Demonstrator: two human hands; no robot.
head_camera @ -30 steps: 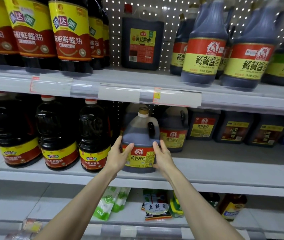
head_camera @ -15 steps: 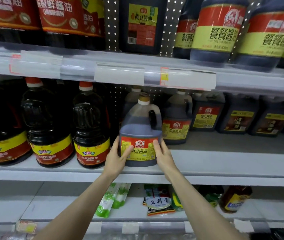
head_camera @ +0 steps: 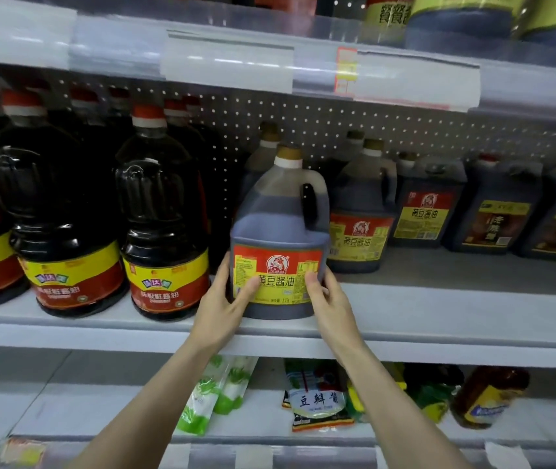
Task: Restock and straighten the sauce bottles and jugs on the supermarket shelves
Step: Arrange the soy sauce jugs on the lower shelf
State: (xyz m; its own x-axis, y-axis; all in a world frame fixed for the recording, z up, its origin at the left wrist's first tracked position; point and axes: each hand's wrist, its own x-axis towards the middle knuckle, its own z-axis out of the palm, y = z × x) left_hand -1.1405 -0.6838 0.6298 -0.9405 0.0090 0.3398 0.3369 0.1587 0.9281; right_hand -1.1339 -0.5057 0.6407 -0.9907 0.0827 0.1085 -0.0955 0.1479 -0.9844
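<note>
A dark soy sauce jug [head_camera: 278, 231] with a red and yellow label, a beige cap and a handle on its right stands upright near the front edge of the middle shelf [head_camera: 439, 316]. My left hand [head_camera: 225, 299] grips its lower left side, thumb across the label. My right hand [head_camera: 327, 299] grips the lower right corner, thumb on the label too. A matching jug [head_camera: 362, 211] stands just behind and to the right, and another jug [head_camera: 263, 157] is partly hidden behind the held one.
Round dark bottles [head_camera: 164, 231] with red caps fill the shelf to the left. Square dark jugs [head_camera: 503, 211] line the back right, with bare shelf in front of them. The shelf below holds green pouches [head_camera: 215, 397], a sauce packet [head_camera: 317, 401] and an amber bottle [head_camera: 486, 397].
The view has moved closer and lower to the middle shelf. Both hands keep their hold on the jug, which has stayed near the shelf's front edge, its label now turned squarer to me.
</note>
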